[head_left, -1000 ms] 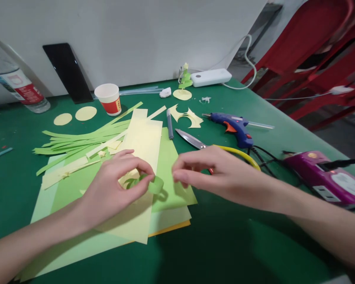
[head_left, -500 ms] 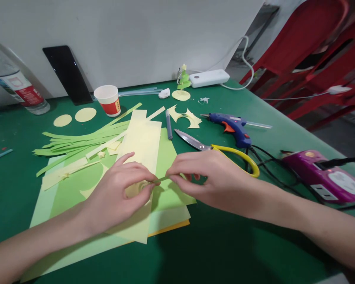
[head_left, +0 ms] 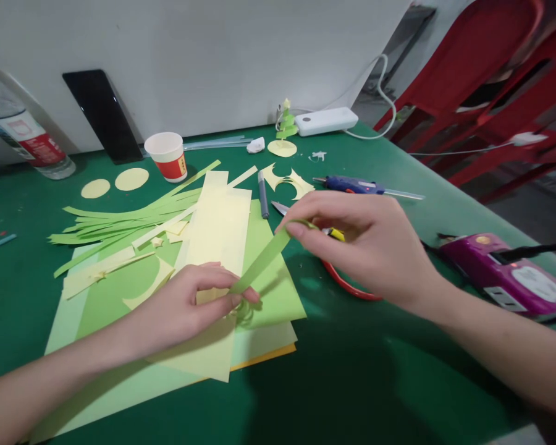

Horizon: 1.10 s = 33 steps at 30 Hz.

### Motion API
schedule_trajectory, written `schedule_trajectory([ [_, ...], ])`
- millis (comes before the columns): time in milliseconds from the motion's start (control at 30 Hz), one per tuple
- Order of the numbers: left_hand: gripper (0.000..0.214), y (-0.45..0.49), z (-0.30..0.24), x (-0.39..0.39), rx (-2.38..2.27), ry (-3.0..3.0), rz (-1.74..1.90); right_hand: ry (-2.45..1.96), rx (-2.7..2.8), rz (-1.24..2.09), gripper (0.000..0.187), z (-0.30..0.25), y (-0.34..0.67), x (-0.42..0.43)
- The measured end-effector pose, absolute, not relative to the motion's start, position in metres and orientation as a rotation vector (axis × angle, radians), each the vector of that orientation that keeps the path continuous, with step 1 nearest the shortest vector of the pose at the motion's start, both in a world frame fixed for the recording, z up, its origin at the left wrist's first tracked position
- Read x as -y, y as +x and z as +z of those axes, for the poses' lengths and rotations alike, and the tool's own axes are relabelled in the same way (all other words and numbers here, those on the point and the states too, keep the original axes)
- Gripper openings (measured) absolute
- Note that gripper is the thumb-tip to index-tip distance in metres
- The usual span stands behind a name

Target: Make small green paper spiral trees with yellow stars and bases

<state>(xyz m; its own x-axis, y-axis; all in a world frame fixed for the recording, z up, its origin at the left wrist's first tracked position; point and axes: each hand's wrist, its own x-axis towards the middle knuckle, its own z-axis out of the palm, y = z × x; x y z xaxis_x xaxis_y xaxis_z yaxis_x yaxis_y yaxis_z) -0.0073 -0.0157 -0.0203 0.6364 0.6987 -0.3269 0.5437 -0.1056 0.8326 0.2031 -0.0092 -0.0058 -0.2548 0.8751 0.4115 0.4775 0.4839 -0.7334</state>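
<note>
left hand [head_left: 185, 309] and right hand [head_left: 370, 247] pinch a green paper strip [head_left: 264, 259] (curly-ended). flat sheets [head_left: 208, 355] and green table [head_left: 333, 371] lie beneath, white wall [head_left: 213, 68] beyond.

Narrow green paper strip [head_left: 263, 258], straight, slanting up from left hand [head_left: 185, 306] to right hand [head_left: 364, 247]; lower end curled.

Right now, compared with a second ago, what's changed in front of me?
Your right hand, apart from the narrow light-green paper strip a second ago, took hold of it, then moved up and rightward, drawing a stretch out straight. Your left hand kept its hold, with curled strip below its fingers. The red-and-white paper cup, black rectangular phone and two pale-yellow paper discs stayed put.
</note>
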Motion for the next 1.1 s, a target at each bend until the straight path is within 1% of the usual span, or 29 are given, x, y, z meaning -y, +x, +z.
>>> schedule_trajectory([
  [167,0.025,-0.006,-0.018,0.015,-0.997,1.712,0.154,-1.183,1.651,0.693,0.013,-0.003,0.214,0.0],
  [400,0.026,-0.008,-0.017,0.017,-0.966,1.706,0.118,-1.078,1.42,0.611,0.022,-0.001,0.234,-0.019],
  [633,0.027,-0.005,-0.013,0.017,-0.959,1.704,0.151,-1.149,1.025,0.504,0.035,0.008,0.253,-0.047],
  [733,0.029,-0.005,-0.014,0.017,-0.969,1.687,0.163,-1.142,0.971,0.48,0.038,0.009,0.256,-0.053],
  [867,0.027,-0.005,-0.015,0.02,-0.943,1.711,0.14,-1.16,0.946,0.476,0.038,0.01,0.259,-0.055],
  [1100,0.025,-0.001,-0.006,0.019,-0.959,1.675,-0.046,-1.079,0.95,0.438,0.035,0.009,0.264,-0.055],
])
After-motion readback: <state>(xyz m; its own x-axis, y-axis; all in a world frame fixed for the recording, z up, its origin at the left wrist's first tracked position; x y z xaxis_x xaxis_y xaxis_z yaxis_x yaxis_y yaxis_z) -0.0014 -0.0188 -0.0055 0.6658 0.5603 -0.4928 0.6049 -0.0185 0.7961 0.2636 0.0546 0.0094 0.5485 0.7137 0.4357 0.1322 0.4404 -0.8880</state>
